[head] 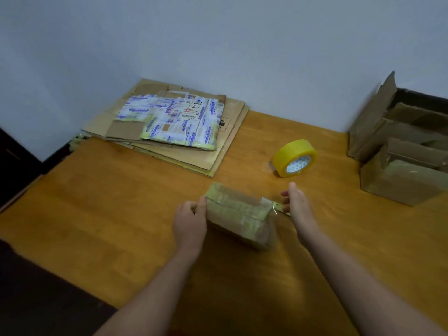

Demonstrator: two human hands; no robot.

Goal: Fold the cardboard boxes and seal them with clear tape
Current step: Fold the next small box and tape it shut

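A small folded cardboard box (238, 215), wrapped in shiny tape, sits on the wooden table (121, 214) in front of me. My left hand (190, 220) grips its left end, fingers curled round the edge. My right hand (297, 202) is at the box's right end and pinches a short strip of tape (278, 206) that sticks out from that end. A yellowish roll of tape (294, 158) stands on its edge behind the box, to the right, apart from both hands.
A stack of flattened cardboard boxes (169, 127) with printed labels lies at the back of the table against the wall. Several assembled brown boxes (400, 151) stand at the right edge. A dark floor shows at the left and lower left.
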